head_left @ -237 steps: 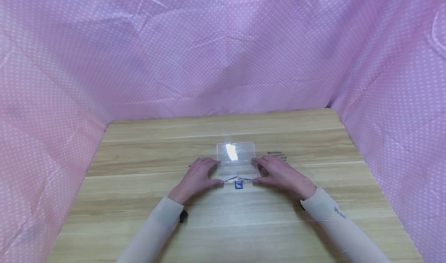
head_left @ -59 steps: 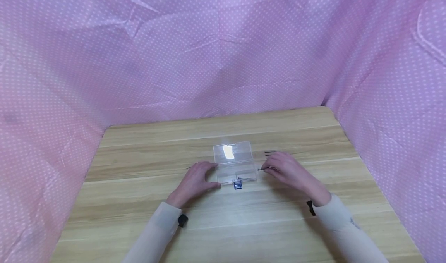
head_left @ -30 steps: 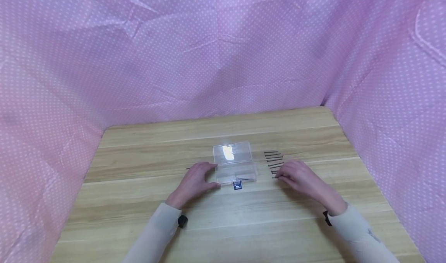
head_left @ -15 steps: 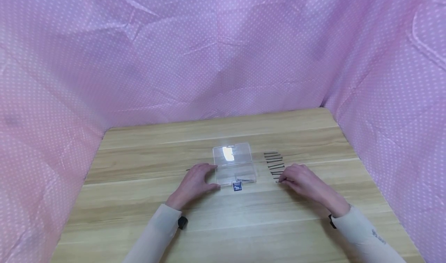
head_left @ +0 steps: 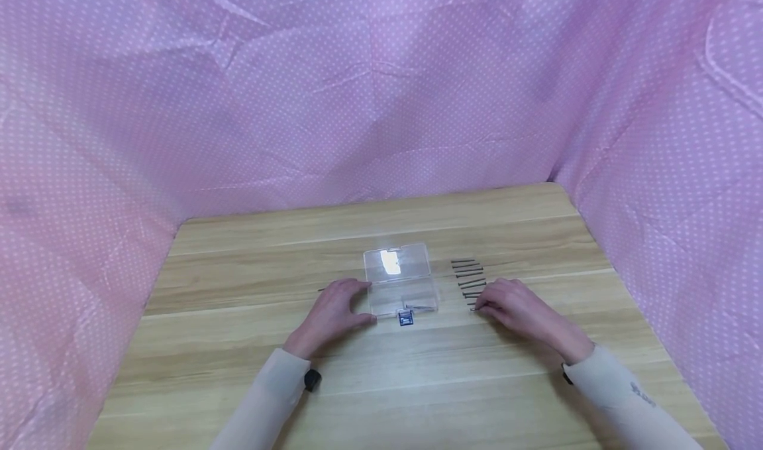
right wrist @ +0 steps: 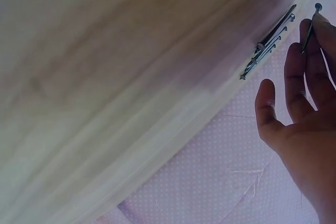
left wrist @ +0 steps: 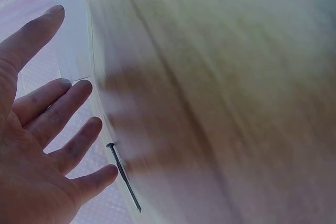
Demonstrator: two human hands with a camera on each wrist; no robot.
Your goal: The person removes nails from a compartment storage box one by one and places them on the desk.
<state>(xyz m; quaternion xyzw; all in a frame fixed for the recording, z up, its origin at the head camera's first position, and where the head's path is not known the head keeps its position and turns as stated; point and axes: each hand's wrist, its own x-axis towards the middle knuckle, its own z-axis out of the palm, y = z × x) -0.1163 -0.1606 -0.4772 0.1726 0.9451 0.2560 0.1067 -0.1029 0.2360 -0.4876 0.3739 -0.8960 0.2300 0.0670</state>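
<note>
The clear plastic box [head_left: 387, 297] lies with its lid [head_left: 411, 261] folded back on the table, a blue label [head_left: 406, 317] at its front. Inside it a nail [head_left: 420, 307] rests near the front wall. My left hand [head_left: 334, 309] is spread at the box's left side, thumb and forefinger touching its edge; the fingers look relaxed in the left wrist view. My right hand [head_left: 514, 305] pinches a nail [right wrist: 310, 32] between thumb and fingertips, low over the front end of a row of nails [head_left: 469, 272] right of the box.
Another nail [left wrist: 124, 177] lies on the table beside the left hand's little finger, mostly hidden in the head view. The wooden table [head_left: 381, 397] meets pink dotted cloth [head_left: 381, 92] at the back and sides.
One of the two nails seen in the box earlier has left it. My right hand has moved from the box to the row's front end, holding a nail. The left hand has stayed.
</note>
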